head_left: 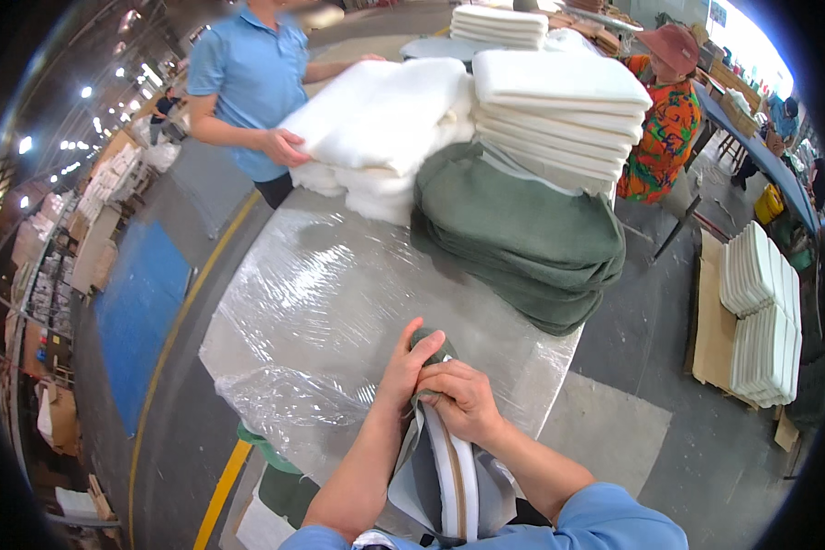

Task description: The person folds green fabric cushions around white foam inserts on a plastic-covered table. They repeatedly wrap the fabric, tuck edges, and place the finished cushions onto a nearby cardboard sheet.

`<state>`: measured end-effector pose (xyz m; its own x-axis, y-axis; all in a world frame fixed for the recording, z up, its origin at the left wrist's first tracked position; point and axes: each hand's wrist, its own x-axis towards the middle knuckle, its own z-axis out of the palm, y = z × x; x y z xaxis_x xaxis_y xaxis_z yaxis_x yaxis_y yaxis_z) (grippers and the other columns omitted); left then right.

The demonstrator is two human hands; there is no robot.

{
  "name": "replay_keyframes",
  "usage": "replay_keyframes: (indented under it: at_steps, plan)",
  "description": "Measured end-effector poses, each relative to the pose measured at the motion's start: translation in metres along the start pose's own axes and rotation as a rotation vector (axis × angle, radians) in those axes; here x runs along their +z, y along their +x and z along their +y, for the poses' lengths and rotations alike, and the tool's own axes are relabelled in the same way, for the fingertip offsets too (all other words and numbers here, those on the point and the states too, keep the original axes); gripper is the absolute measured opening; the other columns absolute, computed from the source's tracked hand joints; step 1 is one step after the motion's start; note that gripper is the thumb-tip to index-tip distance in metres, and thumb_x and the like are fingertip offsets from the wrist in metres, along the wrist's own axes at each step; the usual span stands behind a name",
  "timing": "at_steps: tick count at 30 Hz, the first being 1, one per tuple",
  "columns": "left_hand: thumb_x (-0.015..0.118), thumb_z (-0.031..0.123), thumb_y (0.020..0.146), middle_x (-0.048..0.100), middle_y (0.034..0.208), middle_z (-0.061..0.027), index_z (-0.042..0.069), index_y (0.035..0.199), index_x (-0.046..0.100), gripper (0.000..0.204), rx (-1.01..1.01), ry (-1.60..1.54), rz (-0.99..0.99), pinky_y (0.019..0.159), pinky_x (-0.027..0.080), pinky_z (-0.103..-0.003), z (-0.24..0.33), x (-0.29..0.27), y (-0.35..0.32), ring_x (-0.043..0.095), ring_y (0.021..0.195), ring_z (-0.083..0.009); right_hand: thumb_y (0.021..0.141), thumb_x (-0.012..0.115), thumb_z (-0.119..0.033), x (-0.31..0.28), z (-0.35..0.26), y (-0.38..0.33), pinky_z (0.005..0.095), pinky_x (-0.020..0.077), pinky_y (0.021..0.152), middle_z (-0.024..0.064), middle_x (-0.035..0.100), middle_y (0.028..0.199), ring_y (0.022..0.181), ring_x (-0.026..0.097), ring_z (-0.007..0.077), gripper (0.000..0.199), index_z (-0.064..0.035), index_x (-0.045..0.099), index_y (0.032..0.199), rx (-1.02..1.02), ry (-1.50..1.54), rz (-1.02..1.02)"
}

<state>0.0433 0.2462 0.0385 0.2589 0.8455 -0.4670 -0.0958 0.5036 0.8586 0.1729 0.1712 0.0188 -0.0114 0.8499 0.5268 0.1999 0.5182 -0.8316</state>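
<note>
Close to my body, a green and grey fabric cover (pixel 409 449) stands on edge around a white foam pad (pixel 456 477) with a brown line along its side. My left hand (pixel 401 371) grips the far end of the cover from the left, the tip of green cloth showing past its thumb. My right hand (pixel 460 396) is closed on the cover's edge just beside it, fingers curled over the cloth. Farther off on the table lies a stack of dark green covers (pixel 522 220).
A plastic-wrapped table (pixel 312 275) spans the middle. White foam pads (pixel 559 101) and fluffy white padding (pixel 376 110) are piled at its far side. A co-worker in blue (pixel 252 82) touches the padding; another in a patterned shirt (pixel 665 137) stands right. More pads (pixel 761 312) sit on the right floor.
</note>
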Motion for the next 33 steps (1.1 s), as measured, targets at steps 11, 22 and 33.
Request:
replay_keyframes:
  at_steps: [11,22,33]
  plan:
    - [0.082,0.020,0.080,0.028,0.173,-0.0204,0.003,0.169,0.020,0.110,0.744,0.183,-0.486,0.129,0.023,-0.041,0.103,0.010,-0.210,0.029,0.160,-0.0294,0.076,0.076,-0.004,0.009,-0.157,-0.015,0.0356,0.0549,0.068,0.0075,0.076,0.107,0.080,0.070,0.0230,0.029,-0.0081,0.079,0.104,-0.783,-0.092,-0.032]
    - [0.071,0.005,0.088,0.043,0.167,-0.0177,0.001,0.164,0.035,0.084,0.677,0.372,-0.250,0.124,0.033,-0.038,-0.005,-0.055,-0.319,0.045,0.152,-0.0278,0.102,0.065,-0.019,-0.050,-0.192,-0.067,0.0370,0.0568,0.074,0.0139,0.077,0.103,0.083,0.073,0.0271,0.023,0.0006,0.074,0.096,-0.261,0.208,0.101]
    - [0.060,-0.005,0.084,0.064,0.143,-0.0128,-0.001,0.141,0.062,0.057,0.615,0.338,0.377,0.117,0.041,-0.038,-0.042,-0.169,-0.417,0.058,0.136,-0.0247,0.114,0.037,-0.050,0.065,-0.085,-0.082,0.0374,0.0533,0.087,0.0149,0.075,0.096,0.090,0.070,0.0255,0.066,0.0004,0.075,0.094,0.147,0.212,-0.229]
